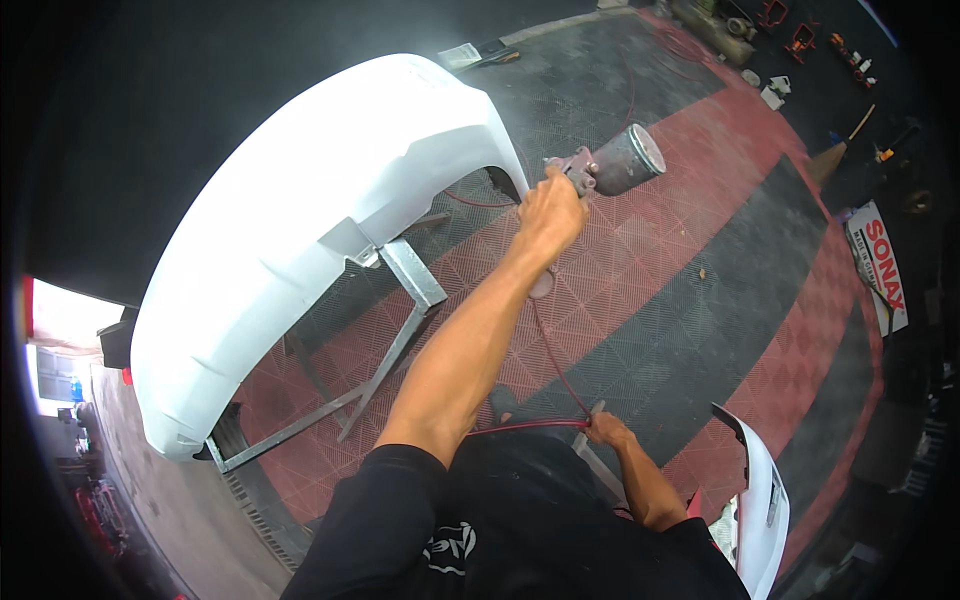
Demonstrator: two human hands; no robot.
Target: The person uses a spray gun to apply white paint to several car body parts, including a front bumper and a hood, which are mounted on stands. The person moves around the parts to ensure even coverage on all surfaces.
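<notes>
My left hand (553,208) reaches out ahead, its fingers wrapped round the handle of a spray gun (577,170). A dark round cup (628,163) with a pale end is fixed to the gun and tilts to the right. Left of the gun stands a large white car bumper (290,190), its near end touching none of my fingers. Close to my body, my right hand (607,430) is closed round a thin red air hose (553,355), which runs up toward the gun and also back across my waist. The gun's trigger is hidden behind my fingers.
A grey metal stand (385,365) props up the bumper. Another white car body part (762,500) is at the lower right. Red and dark grid tiles (640,270) cover the floor. A white sign board (877,265) leans at the right, and hazy mist hangs at the back.
</notes>
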